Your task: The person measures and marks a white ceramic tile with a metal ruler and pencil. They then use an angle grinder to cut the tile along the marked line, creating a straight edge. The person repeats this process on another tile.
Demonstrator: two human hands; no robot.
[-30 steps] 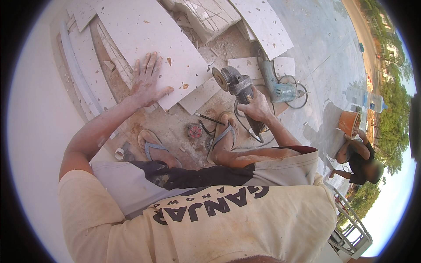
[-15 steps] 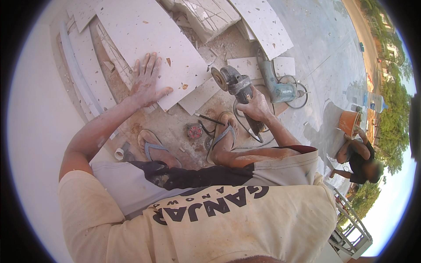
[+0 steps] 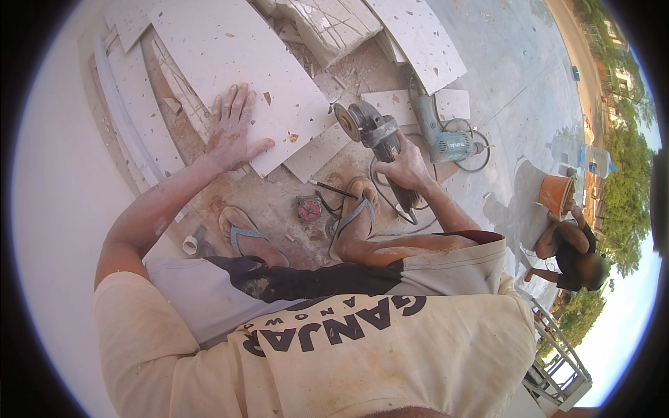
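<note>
My left hand [image 3: 233,131] lies flat with its fingers spread on a large white speckled slab [image 3: 216,52]. The slab rests tilted across other pieces on the dusty ground. Wrapped round the dark body of an angle grinder [image 3: 380,131] is my right hand [image 3: 406,166]. The grinder's disc points toward the slab's right corner, close to its edge; whether they touch I cannot tell. A second, smaller slab piece [image 3: 319,155] sits partly under the large one. The grinder's cord curls beside my right foot.
A teal power drill [image 3: 446,143] with its cable lies right of the grinder. Near my feet are a red-and-black round tool [image 3: 309,208], a marker-like stick [image 3: 333,188] and a white pipe piece [image 3: 189,244]. A broken concrete block [image 3: 334,31] stands beyond. At right, another person holds an orange bucket [image 3: 555,195].
The grinder's head has shifted very slightly up and left, closer to the slab's corner. My left hand stays in place on the slab.
</note>
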